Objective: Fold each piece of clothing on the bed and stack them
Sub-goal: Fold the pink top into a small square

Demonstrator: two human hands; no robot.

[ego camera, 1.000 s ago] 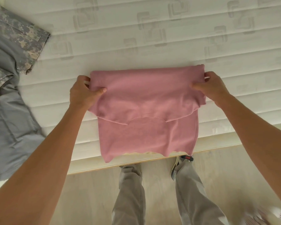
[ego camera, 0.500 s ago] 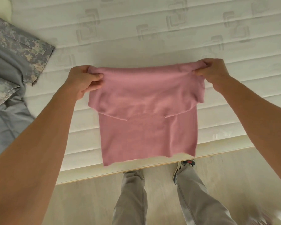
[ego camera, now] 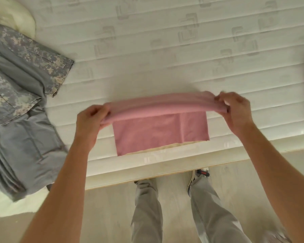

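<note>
1. The pink garment (ego camera: 161, 130) lies at the centre of the frame, on the near edge of the white quilted mattress (ego camera: 147, 55). Its lower part rests flat on the mattress, and its bottom edge reaches the mattress border.
2. The garment's upper part is lifted into a rolled fold that runs across the frame between the two hands.
3. The left hand (ego camera: 90, 121), at centre left, grips the left end of the fold. Its fingers curl over the cloth from above, close together; the thumb is hidden by the hand and the cloth.
4. The right hand (ego camera: 236, 111), at centre right, pinches the right end of the fold. Its fingers are bent and bunched, their tips pressing the cloth from the far side, with the thumb on the near side. The hand is slightly blurred.
5. Both forearms reach up from the lower corners of the frame.
6. A grey camouflage garment (ego camera: 19, 95) lies spread at the left of the frame, well apart from the pink one.
7. A pale pillow (ego camera: 16, 16) shows in the upper left corner.
8. Below the mattress edge, the person's grey trouser legs (ego camera: 207, 207) and one shoe (ego camera: 199, 173) stand on the light floor.
</note>
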